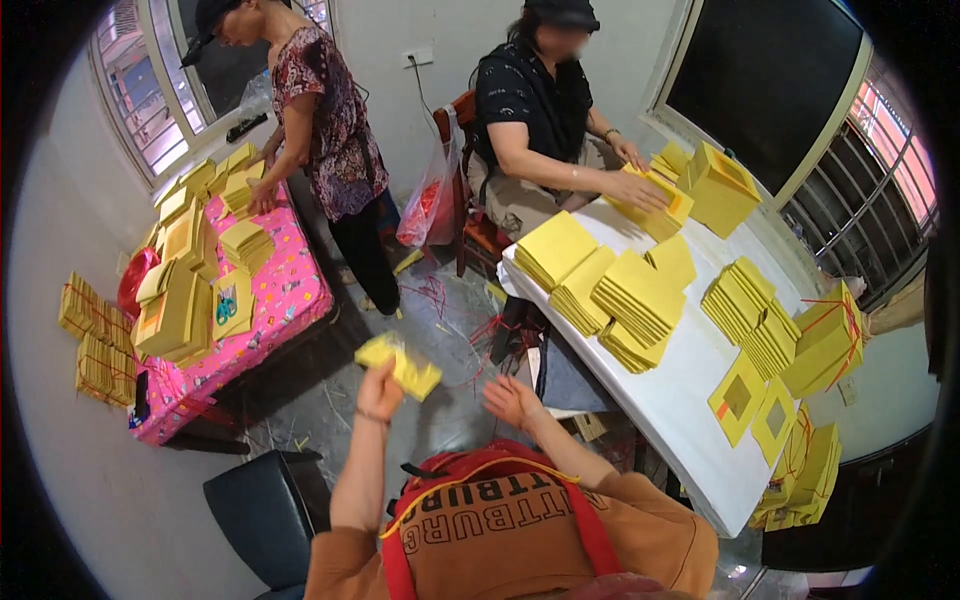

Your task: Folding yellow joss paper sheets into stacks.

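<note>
In front of me, over the grey floor, my left hand is closed round a crumpled piece of yellow paper, slightly blurred; part of it looks pale and shiny. To its right, my right hand has its fingers stretched out and holds nothing. The hands are apart from each other and from both tables. Nearest to my right hand is a dark seat-like surface beside the white table, where stacks of yellow paper lie.
A pink-covered table at left bears yellow stacks and green-handled scissors. A person stands there; another sits behind the white table, hands on a stack. A black chair stands at lower left. Red strips litter the floor.
</note>
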A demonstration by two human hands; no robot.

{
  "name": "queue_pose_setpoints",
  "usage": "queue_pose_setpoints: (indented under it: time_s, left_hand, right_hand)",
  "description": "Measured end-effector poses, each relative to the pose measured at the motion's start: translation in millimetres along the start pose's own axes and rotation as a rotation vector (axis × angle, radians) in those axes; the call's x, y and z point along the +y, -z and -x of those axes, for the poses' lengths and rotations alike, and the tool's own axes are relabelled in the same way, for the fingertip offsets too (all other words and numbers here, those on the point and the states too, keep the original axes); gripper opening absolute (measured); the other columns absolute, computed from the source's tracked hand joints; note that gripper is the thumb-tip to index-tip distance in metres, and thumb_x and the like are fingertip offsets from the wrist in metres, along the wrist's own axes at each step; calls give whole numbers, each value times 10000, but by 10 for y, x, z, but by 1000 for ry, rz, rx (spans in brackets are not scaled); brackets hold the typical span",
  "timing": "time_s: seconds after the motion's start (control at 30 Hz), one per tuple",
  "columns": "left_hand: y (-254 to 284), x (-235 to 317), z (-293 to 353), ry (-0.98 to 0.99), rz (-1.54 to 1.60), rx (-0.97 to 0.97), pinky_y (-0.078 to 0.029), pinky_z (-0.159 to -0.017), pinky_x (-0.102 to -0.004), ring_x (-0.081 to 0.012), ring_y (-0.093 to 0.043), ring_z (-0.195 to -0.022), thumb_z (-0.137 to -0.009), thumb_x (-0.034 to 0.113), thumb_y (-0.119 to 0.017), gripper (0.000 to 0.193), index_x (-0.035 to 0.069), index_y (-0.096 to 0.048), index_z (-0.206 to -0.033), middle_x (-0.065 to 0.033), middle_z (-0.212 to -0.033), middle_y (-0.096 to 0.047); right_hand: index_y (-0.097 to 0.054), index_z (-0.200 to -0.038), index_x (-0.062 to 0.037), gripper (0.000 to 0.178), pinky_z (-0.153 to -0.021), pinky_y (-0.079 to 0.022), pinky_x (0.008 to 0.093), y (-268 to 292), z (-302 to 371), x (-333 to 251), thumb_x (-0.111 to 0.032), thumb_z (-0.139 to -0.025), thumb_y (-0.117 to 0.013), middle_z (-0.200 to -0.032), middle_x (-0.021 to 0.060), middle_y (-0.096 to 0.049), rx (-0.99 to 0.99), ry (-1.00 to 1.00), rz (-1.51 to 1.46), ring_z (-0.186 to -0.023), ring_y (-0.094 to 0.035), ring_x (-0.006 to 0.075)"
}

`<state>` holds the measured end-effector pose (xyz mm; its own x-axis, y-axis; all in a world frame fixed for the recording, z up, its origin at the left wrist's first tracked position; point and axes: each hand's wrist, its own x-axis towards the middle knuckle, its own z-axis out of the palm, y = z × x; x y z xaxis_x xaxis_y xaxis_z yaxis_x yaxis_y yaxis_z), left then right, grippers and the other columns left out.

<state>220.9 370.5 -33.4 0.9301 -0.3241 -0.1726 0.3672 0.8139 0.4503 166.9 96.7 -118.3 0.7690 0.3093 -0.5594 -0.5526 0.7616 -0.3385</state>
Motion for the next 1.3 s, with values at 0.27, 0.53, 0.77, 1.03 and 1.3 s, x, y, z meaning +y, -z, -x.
queue_pose_setpoints:
  time_s: [0.27, 0.53, 0.77, 1.03, 1.3]
  left_hand:
    - [-865, 1619, -1304, -70, -1042, -107, -497, -717, -349, -198, -577, -847, -728, -23, -570, 340, 25, -459, -1045, -70, -960, -565]
    - [-429, 2129, -1086, -124, -1310, 292, -470, -655, -356, -174, -552, -766, -727, -54, -528, 383, 94, -466, -1075, -30, -882, -555]
    - [-81, 2112, -1100, -103, -1095, 297, -478, -607, -316, -144, -561, -725, -713, -70, -519, 477, 120, -452, -1145, -13, -869, -560]
    - [-506, 1502, -1126, -434, -1006, 91, -468, -710, -286, -161, -570, -819, -686, -49, -552, 387, 38, -475, -1056, -40, -921, -581]
    - [-734, 174, -524, -92, -308, -125, -398, -905, -373, -239, -476, -1066, -800, -24, -451, 417, 39, -360, -1202, -102, -1170, -467]
  right_hand:
    - [-303, -1238, -198, 485, -861, -388, 460, -1530, -223, -701, -366, -829, -501, -1219, 122, -414, -331, 275, 7, -1081, -441, 289]
    - [-378, -1178, -157, 384, -875, -375, 439, -479, -205, -236, -343, -851, -453, -1179, 88, -468, -28, 145, -83, -1088, -450, 252]
    - [-427, -1113, -148, 347, -854, -382, 423, -376, -288, -140, -342, -831, -485, -1107, 75, -520, 29, 112, -122, -1044, -481, 234]
    - [-388, -1181, -146, 465, -823, -389, 416, -692, -281, -44, -417, -815, -482, -1121, 81, -513, -24, 64, -129, -1034, -484, 233]
    - [-342, -1234, -110, 612, -844, -365, 428, -1046, -97, -26, -517, -793, -460, -1190, 96, -464, -213, 46, -232, -1074, -451, 255]
